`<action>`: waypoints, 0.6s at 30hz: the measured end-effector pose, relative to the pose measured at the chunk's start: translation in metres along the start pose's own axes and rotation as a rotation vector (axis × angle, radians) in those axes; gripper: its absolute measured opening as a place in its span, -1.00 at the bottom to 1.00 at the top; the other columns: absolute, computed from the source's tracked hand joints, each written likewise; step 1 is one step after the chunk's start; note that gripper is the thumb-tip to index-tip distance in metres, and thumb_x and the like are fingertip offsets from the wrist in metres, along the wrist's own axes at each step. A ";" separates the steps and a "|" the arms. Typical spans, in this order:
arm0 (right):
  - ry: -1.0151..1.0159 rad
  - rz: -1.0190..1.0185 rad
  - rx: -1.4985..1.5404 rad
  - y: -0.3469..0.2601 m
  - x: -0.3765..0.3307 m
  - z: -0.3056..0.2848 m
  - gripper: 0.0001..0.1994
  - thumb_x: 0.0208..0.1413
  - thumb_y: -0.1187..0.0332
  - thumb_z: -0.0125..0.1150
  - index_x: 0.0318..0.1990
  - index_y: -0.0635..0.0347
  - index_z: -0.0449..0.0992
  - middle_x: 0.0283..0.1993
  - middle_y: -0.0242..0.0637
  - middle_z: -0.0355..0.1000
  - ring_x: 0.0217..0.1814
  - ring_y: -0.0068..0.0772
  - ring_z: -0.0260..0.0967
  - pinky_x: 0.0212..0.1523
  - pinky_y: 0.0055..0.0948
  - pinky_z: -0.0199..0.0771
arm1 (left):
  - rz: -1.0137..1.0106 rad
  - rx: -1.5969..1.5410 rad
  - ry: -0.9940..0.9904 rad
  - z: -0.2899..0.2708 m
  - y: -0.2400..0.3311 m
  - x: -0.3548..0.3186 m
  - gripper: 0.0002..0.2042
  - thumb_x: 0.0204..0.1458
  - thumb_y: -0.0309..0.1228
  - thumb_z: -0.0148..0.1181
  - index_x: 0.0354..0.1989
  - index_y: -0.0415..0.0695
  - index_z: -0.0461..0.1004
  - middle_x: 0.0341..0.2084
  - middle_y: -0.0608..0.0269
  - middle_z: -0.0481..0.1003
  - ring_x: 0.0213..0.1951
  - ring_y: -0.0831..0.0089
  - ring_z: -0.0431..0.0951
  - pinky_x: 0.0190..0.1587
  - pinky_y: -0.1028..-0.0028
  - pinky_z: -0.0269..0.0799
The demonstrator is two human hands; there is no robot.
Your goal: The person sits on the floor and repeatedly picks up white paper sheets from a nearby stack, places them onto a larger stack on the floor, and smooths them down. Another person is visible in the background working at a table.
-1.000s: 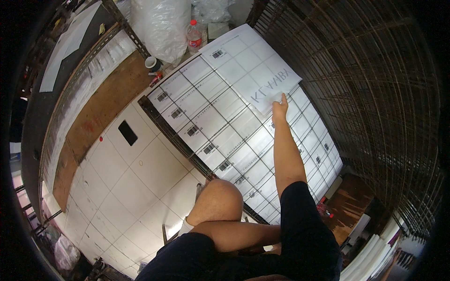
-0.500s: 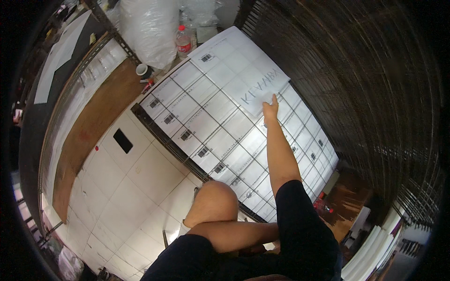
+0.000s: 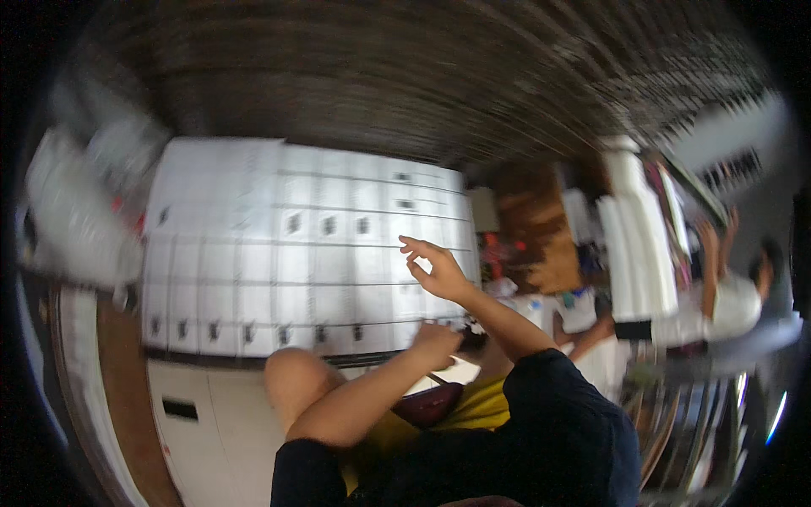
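Note:
My right hand (image 3: 435, 266) is lifted off a large white panel (image 3: 279, 253), which is overlaid with a dark wire grid and small dark tags. Its fingers are spread and hold nothing. My left hand (image 3: 435, 342) is curled into a fist near the panel's lower edge, beside my bare knee (image 3: 296, 384). Blur hides whether anything is in it. A maroon pouch (image 3: 427, 406) and yellow cloth (image 3: 481, 406) lie in my lap below that fist.
A dark lattice wall (image 3: 422, 76) spans the top. Clear plastic bags (image 3: 76, 211) sit at the left. White floor tiles (image 3: 211, 431) and a wooden strip (image 3: 118, 380) are lower left. Stacked white boards (image 3: 642, 245) and another person in white (image 3: 726, 296) are on the right.
The view has swung hard to the right and blurred. My right hand has come off the panel and drawn back toward me. My left fist has come into view.

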State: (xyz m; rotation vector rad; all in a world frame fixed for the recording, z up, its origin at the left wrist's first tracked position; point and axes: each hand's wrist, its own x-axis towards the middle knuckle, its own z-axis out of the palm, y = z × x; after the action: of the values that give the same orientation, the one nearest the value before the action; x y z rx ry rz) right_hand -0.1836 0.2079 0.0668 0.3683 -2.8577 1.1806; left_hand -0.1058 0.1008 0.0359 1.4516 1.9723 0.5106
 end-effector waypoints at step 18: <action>1.618 0.201 -0.536 -0.034 -0.343 -0.390 -0.65 0.05 0.37 0.25 -0.02 0.31 0.42 -0.22 -0.24 0.40 -0.14 -0.47 0.32 -0.07 -0.49 0.32 | -0.131 0.001 0.069 0.013 0.006 -0.016 -0.34 -0.12 0.00 0.24 0.16 -0.05 0.30 -0.01 -0.02 0.41 0.03 0.07 0.42 0.03 0.21 0.34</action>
State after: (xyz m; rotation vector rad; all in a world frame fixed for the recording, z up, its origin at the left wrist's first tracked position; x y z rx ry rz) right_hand 0.1320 0.5279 0.3283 -0.6289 -1.5628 0.2646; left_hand -0.0895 0.0870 0.0349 1.3104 2.1056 0.5079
